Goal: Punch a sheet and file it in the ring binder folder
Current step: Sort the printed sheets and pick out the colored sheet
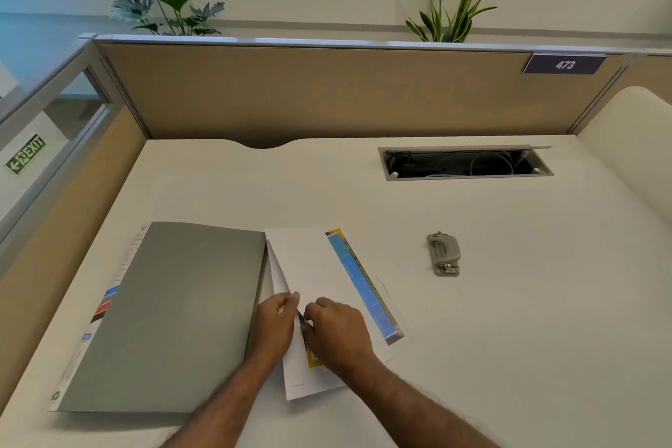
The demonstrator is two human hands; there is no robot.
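Your left hand (274,320) pinches the raised near edge of the sheet (309,265), fingers closed on the paper. Your right hand (336,329) presses down just beside it, over the dark clip at the binder's spine; whether those fingers grip the clip or only rest on it, you cannot tell.

The sheet lies under and beyond both hands, on the open right half of the ring binder folder (171,316), whose grey cover spreads to the left of your left hand. I see no holes in the sheet, though your hands hide much of its edge.

If you push it onto the clip unpunched or skewed, the paper may tear or crumple at the pinch. The hole punch (444,254) sits well apart, beyond and to the right of your right hand, on bare desk (509,302); nothing blocks the reach.
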